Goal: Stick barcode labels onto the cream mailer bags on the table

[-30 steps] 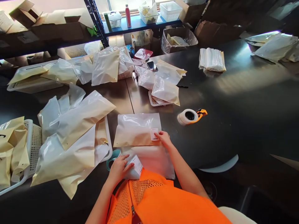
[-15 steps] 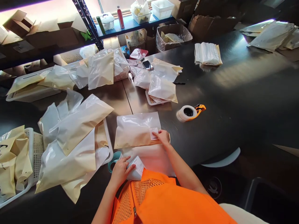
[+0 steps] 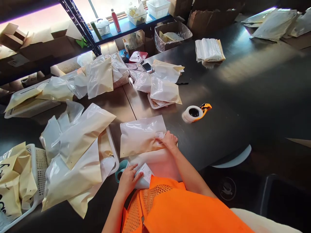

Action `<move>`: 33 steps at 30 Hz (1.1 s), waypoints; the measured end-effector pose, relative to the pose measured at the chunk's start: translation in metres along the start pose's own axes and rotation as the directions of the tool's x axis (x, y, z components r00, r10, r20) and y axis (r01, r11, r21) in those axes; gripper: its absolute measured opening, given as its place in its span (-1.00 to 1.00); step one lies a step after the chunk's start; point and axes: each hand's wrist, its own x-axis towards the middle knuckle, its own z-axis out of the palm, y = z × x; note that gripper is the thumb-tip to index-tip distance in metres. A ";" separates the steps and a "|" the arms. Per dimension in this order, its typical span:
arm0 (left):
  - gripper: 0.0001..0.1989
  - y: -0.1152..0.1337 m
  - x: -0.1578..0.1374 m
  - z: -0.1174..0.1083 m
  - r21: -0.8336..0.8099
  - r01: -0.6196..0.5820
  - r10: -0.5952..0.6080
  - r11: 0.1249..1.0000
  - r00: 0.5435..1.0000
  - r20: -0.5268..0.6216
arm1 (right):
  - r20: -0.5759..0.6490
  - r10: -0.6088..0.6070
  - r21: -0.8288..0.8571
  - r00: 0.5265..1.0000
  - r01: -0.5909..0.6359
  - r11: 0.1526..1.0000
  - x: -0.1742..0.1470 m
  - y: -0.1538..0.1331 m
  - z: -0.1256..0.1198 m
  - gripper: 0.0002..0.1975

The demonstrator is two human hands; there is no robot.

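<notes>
A frosted plastic bag (image 3: pixel 138 134) with a cream lower part lies flat on the dark table in front of me. On its right side is a small white printed label (image 3: pixel 159 135), partly hidden by my right hand (image 3: pixel 168 139), whose fingers stretch over it and press it down. My left hand (image 3: pixel 128 182) rests with fingers apart beside a white strip of printed labels (image 3: pixel 146 172), thumb near its edge. Just behind that hand stands a teal roll (image 3: pixel 121 168). Another frosted bag (image 3: pixel 157 161) lies under the front edge of the first one.
Stacked bags (image 3: pixel 80 139) fill a white tray to the left, beside a white basket (image 3: pixel 40 168). A tape roll with orange dispenser (image 3: pixel 194 113) stands to the right. Farther back are a phone (image 3: pixel 147 67), a bag bundle (image 3: pixel 210 50) and a blue shelf (image 3: pixel 131 27).
My right hand has gone from fingertips at the label's edge to lying across it. My left hand has hardly moved. The whole view has shifted slightly.
</notes>
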 end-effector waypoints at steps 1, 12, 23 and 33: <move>-0.56 0.000 0.000 0.000 0.002 -0.003 0.003 1.000 1.000 -0.005 | 0.004 0.015 -0.001 1.000 -0.015 1.000 0.000 0.003 -0.003 -0.14; -0.57 -0.003 -0.002 -0.006 0.006 -0.005 0.005 1.000 0.999 -0.049 | -0.261 -0.645 -0.118 0.718 0.640 0.759 -0.007 0.017 0.036 -0.35; -0.58 0.000 -0.003 -0.018 -0.061 -0.066 0.056 0.996 0.986 -0.154 | 0.104 -0.717 -0.177 0.689 0.722 0.669 0.021 0.011 0.062 -0.14; -0.60 -0.001 -0.004 -0.041 -0.248 -0.163 0.117 0.955 0.974 -0.192 | 0.141 -0.793 0.494 0.593 0.652 0.576 -0.065 -0.022 0.017 -0.18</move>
